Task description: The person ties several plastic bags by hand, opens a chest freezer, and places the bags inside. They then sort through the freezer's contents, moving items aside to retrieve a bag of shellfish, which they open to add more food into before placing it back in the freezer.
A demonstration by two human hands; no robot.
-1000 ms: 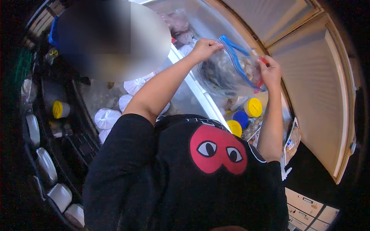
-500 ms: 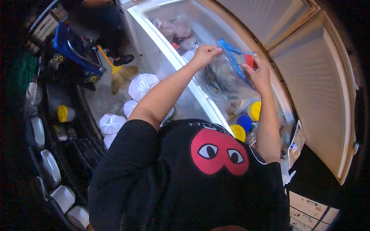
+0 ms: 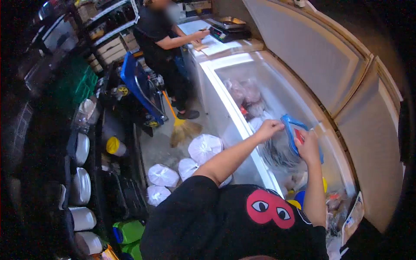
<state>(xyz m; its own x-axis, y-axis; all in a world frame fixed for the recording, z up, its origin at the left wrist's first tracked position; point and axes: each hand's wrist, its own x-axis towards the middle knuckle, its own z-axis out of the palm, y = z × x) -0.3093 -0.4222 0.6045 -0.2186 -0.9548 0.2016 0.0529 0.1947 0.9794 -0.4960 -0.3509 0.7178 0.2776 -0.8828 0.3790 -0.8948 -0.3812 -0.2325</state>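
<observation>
My left hand [image 3: 271, 131] is closed in a pinch at the near top corner of a clear plastic zip bag [image 3: 279, 154] with a blue top edge. On the other side, my right hand [image 3: 308, 146] is closed on the same blue edge, with a small red object [image 3: 298, 135] at its fingers. The bag hangs over an open chest freezer [image 3: 232, 100]; dark contents show faintly through it. Beneath and beyond lie bagged pinkish and white goods [image 3: 243, 92]. Yellow and blue lids [image 3: 300, 197] show partly behind my right forearm.
Raised freezer lids [image 3: 316, 56] stand on the right. Tied white bags [image 3: 205, 148], a broom [image 3: 184, 132] and a blue cart [image 3: 138, 84] are on the left. A person [image 3: 160, 47] holds a pen over paper beside a scale [image 3: 229, 34].
My view has swung up and left, bringing the person and scale into sight. Both hands keep hold of the bag, whose blue edge looks folded closer together.
</observation>
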